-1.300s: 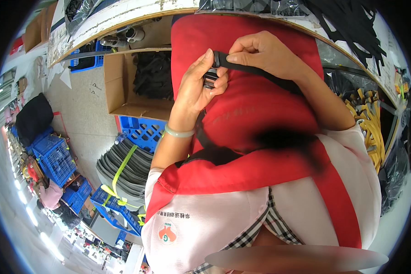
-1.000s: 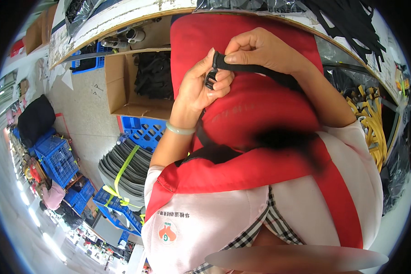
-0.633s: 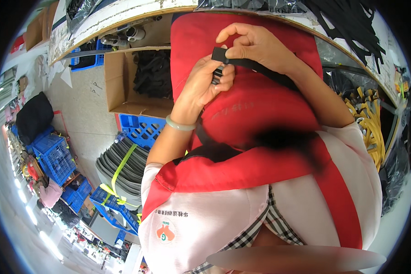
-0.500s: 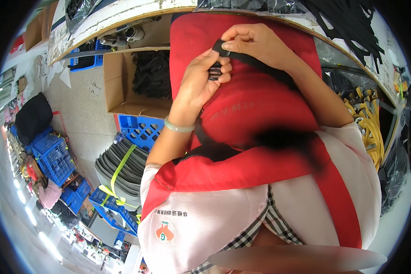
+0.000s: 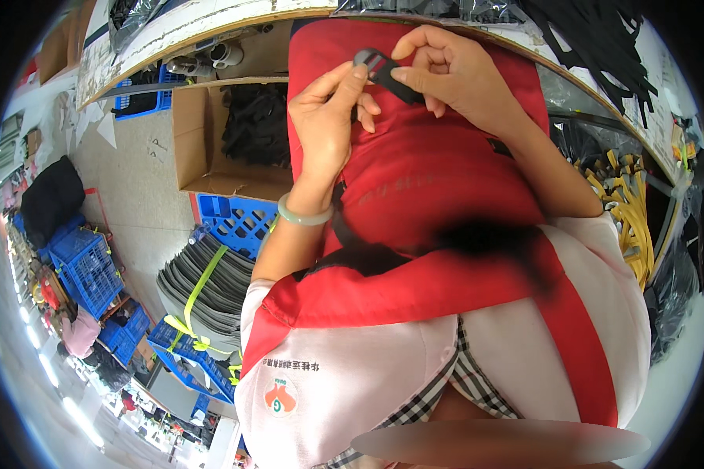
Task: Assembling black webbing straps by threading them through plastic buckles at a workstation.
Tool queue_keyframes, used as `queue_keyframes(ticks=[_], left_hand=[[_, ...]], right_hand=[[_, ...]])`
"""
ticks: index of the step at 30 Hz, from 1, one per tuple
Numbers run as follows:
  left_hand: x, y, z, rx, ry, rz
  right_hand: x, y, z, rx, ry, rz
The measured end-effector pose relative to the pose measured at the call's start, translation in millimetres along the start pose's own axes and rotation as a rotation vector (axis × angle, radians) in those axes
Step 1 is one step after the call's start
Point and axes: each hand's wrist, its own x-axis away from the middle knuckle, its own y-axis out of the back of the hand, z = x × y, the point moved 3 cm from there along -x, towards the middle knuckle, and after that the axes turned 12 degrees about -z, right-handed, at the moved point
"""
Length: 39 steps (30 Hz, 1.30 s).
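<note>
Since a moment ago my left hand [image 5: 327, 117] has opened away from the black strap [image 5: 395, 82]: earlier its thumb and fingers were closed over the strap end, and now only the thumb tip touches the grey buckle [image 5: 365, 57] at the strap's free end, the other fingers hanging loose below it. In the head view, the only one I have, my right hand [image 5: 454, 74] pinches the strap between thumb and forefinger just beside the buckle, so the strap runs from my grip down and to the right across the red padded bag [image 5: 438, 180] that lies under both hands. Well to the left of my grip stands an open cardboard box [image 5: 211, 148] of black pieces, with a blue crate [image 5: 238, 223] below it. I judge the buckle could slide off the strap end, since only one thumb steadies it, or the strap could twist in my pinch.
</note>
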Motion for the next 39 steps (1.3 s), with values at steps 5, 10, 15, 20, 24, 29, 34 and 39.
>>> queue_keyframes(ticks=[5,10,15,20,24,29,34,39], left_hand=[[5,-3,0,-0.155,-0.194,0.076],[2,0,-7,-0.262,-0.275,0.114],[7,20,-8,-0.248,0.042,0.296],[9,104,-58,-0.262,0.011,0.449],[12,195,-90,-0.444,-0.08,-0.135],[-25,288,-34,0.529,0.144,-0.438],[-26,183,18,0.391,0.257,-0.183],[-24,98,21,0.115,0.164,0.069]], right_hand=[[-3,-2,-7,-0.003,-0.058,0.002],[-11,-4,-21,-0.293,-0.274,-0.034],[-10,-5,-38,-0.302,-0.323,0.311],[-21,36,-23,0.178,0.196,-0.187],[-25,113,7,0.717,0.626,-0.634],[-42,156,13,1.128,0.556,-0.696],[-41,152,16,1.128,0.667,-0.653],[-47,152,12,1.184,0.662,-0.668]])
